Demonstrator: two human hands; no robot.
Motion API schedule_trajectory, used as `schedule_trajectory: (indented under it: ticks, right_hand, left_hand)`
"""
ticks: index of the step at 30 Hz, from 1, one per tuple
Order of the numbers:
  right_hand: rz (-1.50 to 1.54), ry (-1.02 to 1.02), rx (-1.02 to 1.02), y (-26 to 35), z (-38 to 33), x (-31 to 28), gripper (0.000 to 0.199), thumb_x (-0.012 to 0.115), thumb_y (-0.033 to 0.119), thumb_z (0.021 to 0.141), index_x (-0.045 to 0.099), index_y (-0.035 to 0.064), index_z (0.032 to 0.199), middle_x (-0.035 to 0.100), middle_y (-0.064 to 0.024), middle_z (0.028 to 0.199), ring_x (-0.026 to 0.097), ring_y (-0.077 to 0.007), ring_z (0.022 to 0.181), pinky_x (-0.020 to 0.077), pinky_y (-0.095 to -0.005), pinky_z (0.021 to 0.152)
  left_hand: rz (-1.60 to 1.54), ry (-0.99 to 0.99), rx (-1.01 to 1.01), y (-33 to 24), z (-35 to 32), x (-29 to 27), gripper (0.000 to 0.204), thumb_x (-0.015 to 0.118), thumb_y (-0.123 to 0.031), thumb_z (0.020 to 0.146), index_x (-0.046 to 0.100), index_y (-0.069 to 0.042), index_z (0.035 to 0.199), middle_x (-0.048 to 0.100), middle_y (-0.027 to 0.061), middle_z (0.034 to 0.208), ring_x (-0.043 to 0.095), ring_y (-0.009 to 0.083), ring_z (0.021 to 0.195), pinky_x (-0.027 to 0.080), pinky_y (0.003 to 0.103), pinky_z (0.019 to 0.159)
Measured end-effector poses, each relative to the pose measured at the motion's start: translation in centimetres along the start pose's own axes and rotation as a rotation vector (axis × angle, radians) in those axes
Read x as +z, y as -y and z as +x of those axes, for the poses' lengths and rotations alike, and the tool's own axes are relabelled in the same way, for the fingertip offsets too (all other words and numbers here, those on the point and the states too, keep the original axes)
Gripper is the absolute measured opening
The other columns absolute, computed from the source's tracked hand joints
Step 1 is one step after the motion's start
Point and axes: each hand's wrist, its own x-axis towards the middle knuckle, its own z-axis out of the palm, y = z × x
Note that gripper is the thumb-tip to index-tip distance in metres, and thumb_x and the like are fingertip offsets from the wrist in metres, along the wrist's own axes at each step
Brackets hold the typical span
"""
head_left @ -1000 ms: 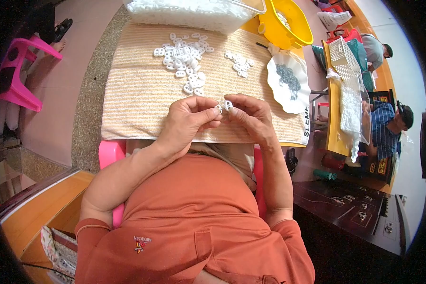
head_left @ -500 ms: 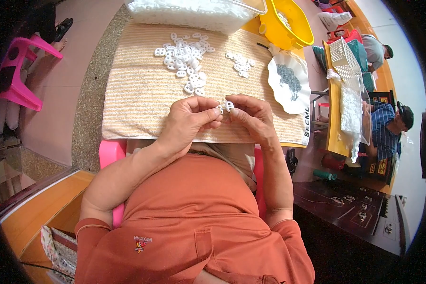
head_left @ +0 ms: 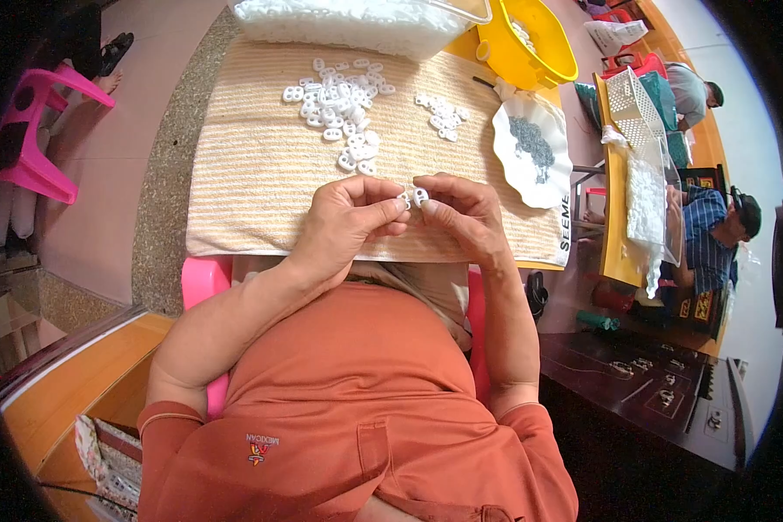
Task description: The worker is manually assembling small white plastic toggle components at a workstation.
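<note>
My left hand [head_left: 348,217] pinches a small white plastic piece [head_left: 404,201] between thumb and forefinger. Close beside it, my right hand [head_left: 465,213] grips a white oval plastic piece with holes [head_left: 421,197]. The two pieces are almost touching; fingertips cover part of each. Beyond my hands, a heap of white oval two-holed pieces [head_left: 332,115] lies on a striped towel [head_left: 252,187]. To its right is a smaller cluster of small white pieces [head_left: 444,117]. A white scalloped plate [head_left: 515,184] holds many small grey-blue parts [head_left: 531,143].
A clear bin [head_left: 348,35] full of white pieces stands at the far edge, beside a yellow basin [head_left: 544,56]. A pink stool [head_left: 39,130] is on the left. At right, people sit by another table [head_left: 613,252] with a perforated white basket [head_left: 631,104].
The oval piece in my right hand has shifted very slightly toward the left one. Otherwise both hands keep their places and grips.
</note>
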Motion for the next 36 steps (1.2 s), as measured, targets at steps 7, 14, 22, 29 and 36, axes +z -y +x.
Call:
schedule_trajectory:
  ticks: [7, 14, 22, 29, 36]
  right_hand:
    - [0.015, 0.023, -0.03, 0.07, 0.09, 0.17, 0.027, 0.063, 0.0, 0.089, 0.062, -0.0054, 0.116, 0.067, -0.0065, 0.1, 0.062, -0.011, 0.09, 0.0509, -0.0234, 0.08]
    - [0.034, 0.025, 0.015, 0.29, 0.02, 0.51, 0.028, 0.063, -0.001, 0.089, 0.061, -0.0066, 0.116, 0.067, -0.0089, 0.102, 0.064, -0.013, 0.092, 0.0523, -0.0252, 0.082]
    - [0.055, 0.031, 0.029, -0.13, 0.05, 0.45, 0.029, 0.064, -0.001, 0.089, 0.061, -0.0063, 0.117, 0.067, -0.0092, 0.104, 0.064, -0.0138, 0.095, 0.053, -0.0256, 0.084]
    - [0.06, 0.017, 0.042, -0.25, -0.04, 0.5, 0.028, 0.063, 0.0, 0.089, 0.061, -0.006, 0.117, 0.067, -0.0092, 0.104, 0.064, -0.0139, 0.094, 0.0535, -0.0256, 0.083]
    - [0.115, 0.009, 0.055, 0.08, -0.13, 0.64, 0.027, 0.063, -0.001, 0.089, 0.062, -0.0057, 0.116, 0.068, -0.01, 0.102, 0.065, -0.0143, 0.091, 0.0549, -0.0265, 0.08]
  left_hand:
    - [-0.009, 0.013, 0.008, 0.09, 0.01, 0.01, 0.013, 0.064, -0.004, 0.089, 0.063, 0.0, 0.102, 0.067, 0.0064, 0.09, 0.065, 0.011, 0.08, 0.056, 0.024, 0.073]
    - [-0.003, 0.026, 0.016, -0.05, -0.06, 0.06, 0.014, 0.064, -0.004, 0.089, 0.063, 0.0, 0.102, 0.067, 0.0063, 0.091, 0.065, 0.0108, 0.08, 0.057, 0.024, 0.073]
    - [-0.017, 0.036, 0.017, -0.04, -0.06, 0.07, 0.014, 0.063, -0.005, 0.09, 0.063, 0.001, 0.103, 0.066, 0.0061, 0.09, 0.064, 0.0102, 0.078, 0.057, 0.024, 0.073]
    - [-0.014, 0.029, 0.004, -0.08, -0.1, 0.11, 0.015, 0.063, -0.005, 0.09, 0.063, 0.001, 0.103, 0.067, 0.0059, 0.091, 0.064, 0.0098, 0.078, 0.057, 0.023, 0.073]
    - [-0.044, 0.016, -0.009, -0.1, -0.24, 0.22, 0.014, 0.063, -0.003, 0.09, 0.063, 0.001, 0.104, 0.067, 0.0067, 0.094, 0.065, 0.0103, 0.079, 0.056, 0.022, 0.074]
